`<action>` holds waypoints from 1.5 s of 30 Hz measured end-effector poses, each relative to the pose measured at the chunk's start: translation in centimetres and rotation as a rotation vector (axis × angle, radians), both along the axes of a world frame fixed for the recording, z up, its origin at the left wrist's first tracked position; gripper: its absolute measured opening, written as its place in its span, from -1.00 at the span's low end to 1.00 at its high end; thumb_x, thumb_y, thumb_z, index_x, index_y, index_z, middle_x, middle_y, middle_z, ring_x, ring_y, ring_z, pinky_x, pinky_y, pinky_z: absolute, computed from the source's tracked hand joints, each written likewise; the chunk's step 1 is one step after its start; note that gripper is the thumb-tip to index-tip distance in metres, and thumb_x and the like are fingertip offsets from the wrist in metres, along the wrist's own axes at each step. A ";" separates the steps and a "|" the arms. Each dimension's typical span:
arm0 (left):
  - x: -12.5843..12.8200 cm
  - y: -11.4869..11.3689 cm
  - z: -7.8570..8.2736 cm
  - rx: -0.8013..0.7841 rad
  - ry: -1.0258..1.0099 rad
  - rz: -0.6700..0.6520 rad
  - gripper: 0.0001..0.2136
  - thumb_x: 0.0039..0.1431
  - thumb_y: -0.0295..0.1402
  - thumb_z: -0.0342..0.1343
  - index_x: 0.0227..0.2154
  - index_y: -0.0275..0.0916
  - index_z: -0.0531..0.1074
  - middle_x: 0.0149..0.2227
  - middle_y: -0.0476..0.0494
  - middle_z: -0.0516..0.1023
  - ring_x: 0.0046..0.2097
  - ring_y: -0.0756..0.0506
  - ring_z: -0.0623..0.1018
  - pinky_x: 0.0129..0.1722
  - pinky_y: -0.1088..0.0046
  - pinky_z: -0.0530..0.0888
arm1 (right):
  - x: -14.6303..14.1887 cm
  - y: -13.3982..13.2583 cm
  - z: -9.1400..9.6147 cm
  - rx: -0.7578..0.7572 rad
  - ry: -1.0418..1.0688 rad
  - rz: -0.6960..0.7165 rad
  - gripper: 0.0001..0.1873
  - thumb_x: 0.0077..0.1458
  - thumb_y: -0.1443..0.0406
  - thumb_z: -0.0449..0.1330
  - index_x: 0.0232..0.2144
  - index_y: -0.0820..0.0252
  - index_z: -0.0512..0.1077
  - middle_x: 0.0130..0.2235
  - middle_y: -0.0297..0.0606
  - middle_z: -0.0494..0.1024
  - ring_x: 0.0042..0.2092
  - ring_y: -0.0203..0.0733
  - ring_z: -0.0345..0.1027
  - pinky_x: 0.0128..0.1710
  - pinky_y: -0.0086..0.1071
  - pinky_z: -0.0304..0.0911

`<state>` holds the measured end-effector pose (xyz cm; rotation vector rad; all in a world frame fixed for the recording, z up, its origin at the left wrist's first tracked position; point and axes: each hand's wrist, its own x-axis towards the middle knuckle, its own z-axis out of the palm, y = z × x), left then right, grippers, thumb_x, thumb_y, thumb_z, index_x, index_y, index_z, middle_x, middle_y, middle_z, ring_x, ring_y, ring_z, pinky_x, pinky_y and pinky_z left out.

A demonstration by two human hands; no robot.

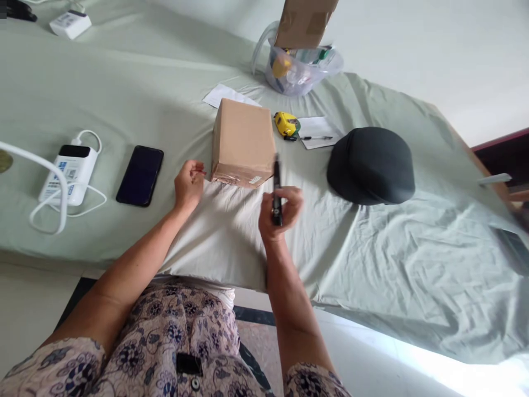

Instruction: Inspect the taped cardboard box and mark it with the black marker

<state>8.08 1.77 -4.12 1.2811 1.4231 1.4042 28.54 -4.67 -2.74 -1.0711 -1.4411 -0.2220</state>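
A brown cardboard box [246, 138] stands on the cloth in front of me. My right hand [285, 207], just off the box's near right corner, grips a black marker [276, 190] that points away from me and is slightly blurred. By the near left corner of the box is my left hand [189, 184], its fingers curled in. Something small and reddish shows at those fingertips, too small to name.
Left lie a dark phone [140, 175] and a white power bank [71, 173] with cables. Beyond the box are a yellow tape measure [286, 124], a pen [316, 138] on paper and a clear plastic basket [289, 77]. A black cap [372, 165] sits right.
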 end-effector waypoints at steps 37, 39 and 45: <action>-12.3 -2.5 4.5 -0.230 0.780 0.404 -0.86 0.20 -0.33 0.10 -0.26 -0.28 0.45 0.01 -0.43 0.50 0.27 -0.55 0.30 0.16 -0.25 0.28 | -3.4 -0.1 -1.1 -0.254 -0.264 0.207 -0.77 0.33 0.23 0.04 -0.10 0.03 0.48 -0.25 -0.19 0.50 -0.20 -0.12 0.43 -0.16 -0.18 0.34; -12.2 -2.6 4.5 -0.302 0.873 0.406 -0.83 0.24 -0.33 0.03 -0.27 -0.34 0.44 0.05 -0.53 0.47 0.23 -0.59 0.34 0.13 -0.31 0.26 | -2.3 -0.2 -1.0 -0.076 -0.163 0.100 -0.79 0.33 0.24 0.03 -0.08 0.00 0.44 -0.27 -0.22 0.47 -0.23 -0.12 0.41 -0.19 -0.18 0.34; -12.7 -1.6 4.5 -0.386 0.889 0.363 -0.83 0.24 -0.38 -0.02 -0.28 -0.30 0.46 0.00 -0.50 0.51 0.13 -0.52 0.44 0.10 -0.18 0.34 | 1.9 1.2 -0.6 -0.124 -0.035 -0.223 -0.66 0.32 0.11 0.04 0.05 0.10 0.38 -0.16 -0.15 0.45 -0.10 -0.08 0.38 0.00 -0.07 0.32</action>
